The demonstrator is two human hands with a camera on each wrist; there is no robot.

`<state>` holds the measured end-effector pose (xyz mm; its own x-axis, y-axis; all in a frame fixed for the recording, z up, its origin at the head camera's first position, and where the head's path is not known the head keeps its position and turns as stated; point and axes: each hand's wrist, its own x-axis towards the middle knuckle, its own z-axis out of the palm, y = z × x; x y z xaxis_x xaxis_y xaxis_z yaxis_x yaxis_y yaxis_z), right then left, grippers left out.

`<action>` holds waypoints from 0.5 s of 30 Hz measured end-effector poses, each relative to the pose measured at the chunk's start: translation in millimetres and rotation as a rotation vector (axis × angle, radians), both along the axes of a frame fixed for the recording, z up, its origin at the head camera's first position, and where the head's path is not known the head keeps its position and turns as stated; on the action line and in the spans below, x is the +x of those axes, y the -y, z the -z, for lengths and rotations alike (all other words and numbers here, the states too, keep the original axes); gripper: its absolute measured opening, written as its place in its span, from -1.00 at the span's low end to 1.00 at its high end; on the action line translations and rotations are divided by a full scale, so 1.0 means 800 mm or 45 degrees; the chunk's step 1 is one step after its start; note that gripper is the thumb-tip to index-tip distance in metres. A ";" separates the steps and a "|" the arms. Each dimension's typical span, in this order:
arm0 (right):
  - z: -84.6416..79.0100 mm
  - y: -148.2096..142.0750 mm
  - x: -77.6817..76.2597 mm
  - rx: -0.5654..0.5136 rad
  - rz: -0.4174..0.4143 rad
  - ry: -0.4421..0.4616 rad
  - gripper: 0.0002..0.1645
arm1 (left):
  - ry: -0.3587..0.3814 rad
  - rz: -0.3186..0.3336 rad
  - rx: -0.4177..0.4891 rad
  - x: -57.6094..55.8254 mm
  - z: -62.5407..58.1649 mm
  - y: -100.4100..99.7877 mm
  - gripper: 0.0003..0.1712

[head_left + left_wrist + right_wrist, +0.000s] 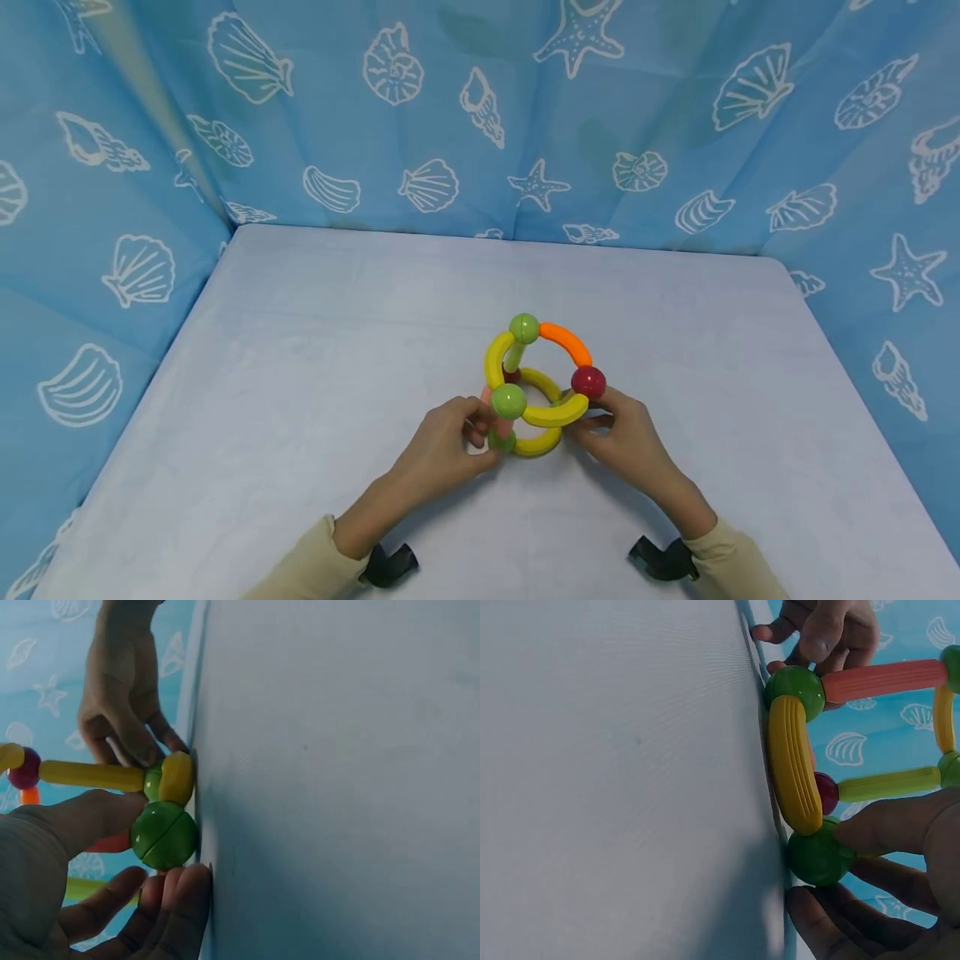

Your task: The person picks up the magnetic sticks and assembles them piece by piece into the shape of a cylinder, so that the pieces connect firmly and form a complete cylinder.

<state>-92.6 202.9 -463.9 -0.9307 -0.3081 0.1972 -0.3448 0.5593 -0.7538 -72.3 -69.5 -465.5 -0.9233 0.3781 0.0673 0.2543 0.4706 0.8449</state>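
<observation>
On the pale surface (300, 400), the ball-and-rod toy (536, 383) is pinched low by left hand (442, 450) and right hand (626, 437); each grip should be kept gentle so joints stay seated.

Left hand (442, 446) and right hand (626, 437) holding a rod-and-ball toy frame (536, 383) at its base, white table (300, 375), seashell curtain (480, 117) behind

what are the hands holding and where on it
Both hold the ball-and-rod toy structure at its base: the left hand at the lower-left green ball, the right hand at the lower-right corner, below the red ball.
</observation>
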 end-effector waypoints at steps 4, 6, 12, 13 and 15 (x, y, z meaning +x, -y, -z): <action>0.002 0.005 0.000 0.002 -0.012 -0.031 -0.50 | -0.027 0.015 -0.029 -0.005 0.000 -0.004 -0.71; 0.003 0.006 -0.001 -0.003 -0.013 -0.030 -0.51 | -0.029 0.025 -0.044 -0.007 -0.001 -0.004 -0.73; 0.005 0.011 -0.005 -0.021 -0.009 -0.040 -0.54 | -0.023 -0.002 -0.100 -0.018 -0.007 0.005 -0.71; 0.005 0.012 -0.007 -0.022 -0.009 -0.044 -0.54 | -0.022 -0.011 -0.100 -0.021 -0.007 0.007 -0.71; 0.006 0.014 -0.009 -0.026 -0.011 -0.053 -0.54 | -0.019 -0.027 -0.098 -0.026 -0.008 0.010 -0.73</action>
<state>-99.8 191.7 -468.8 -0.9191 -0.3113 0.2418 -0.3805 0.5411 -0.7499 -93.3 -77.7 -459.0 -0.9303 0.3629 0.0523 0.2555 0.5393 0.8024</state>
